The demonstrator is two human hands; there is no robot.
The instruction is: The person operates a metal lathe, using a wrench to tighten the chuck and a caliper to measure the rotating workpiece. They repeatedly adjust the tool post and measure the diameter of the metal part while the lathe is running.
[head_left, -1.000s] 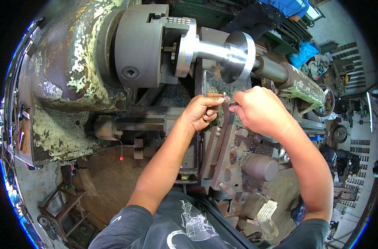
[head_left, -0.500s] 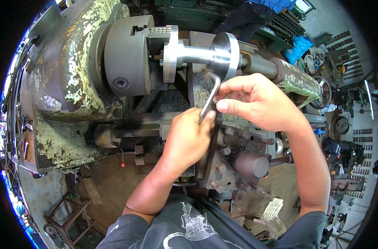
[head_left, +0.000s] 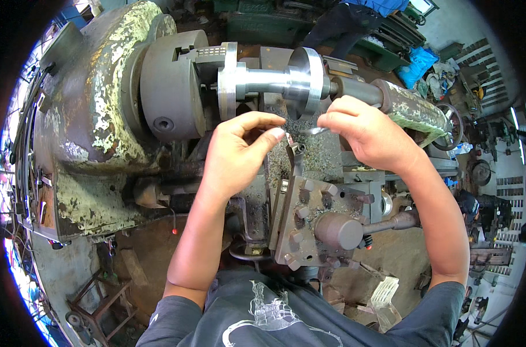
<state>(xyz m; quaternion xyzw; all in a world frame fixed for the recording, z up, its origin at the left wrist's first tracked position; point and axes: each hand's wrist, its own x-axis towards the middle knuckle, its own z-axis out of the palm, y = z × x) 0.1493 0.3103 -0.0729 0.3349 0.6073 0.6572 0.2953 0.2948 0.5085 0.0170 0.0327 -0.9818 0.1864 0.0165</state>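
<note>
My left hand (head_left: 234, 153) reaches to the tip of the turning tool holder (head_left: 297, 156). Its thumb and forefinger are apart, the thumb close beside the small tip piece, with nothing visible between them. My right hand (head_left: 370, 136) is closed, thumb and fingers pinched on a hex key, of which a short, shiny, blurred length (head_left: 316, 131) shows left of the fingertips. The rest of the key is hidden by the hand. Just beyond both hands, a bright metal workpiece (head_left: 266, 80) with a round flange at each end sits between the lathe chuck (head_left: 170, 87) and the tailstock (head_left: 402, 107).
Below my hands stands the square tool post (head_left: 309, 231) with several bolts and a round-headed lever (head_left: 339, 231). Metal chips (head_left: 321, 153) cover the slide. A red-knobbed lever (head_left: 174, 230) hangs at the left. Another person's dark-trousered legs (head_left: 344, 32) show behind the lathe.
The hex key has passed from my left hand to my right. My left hand has moved up to the tool tip and spread its fingers. The view has shifted slightly.
</note>
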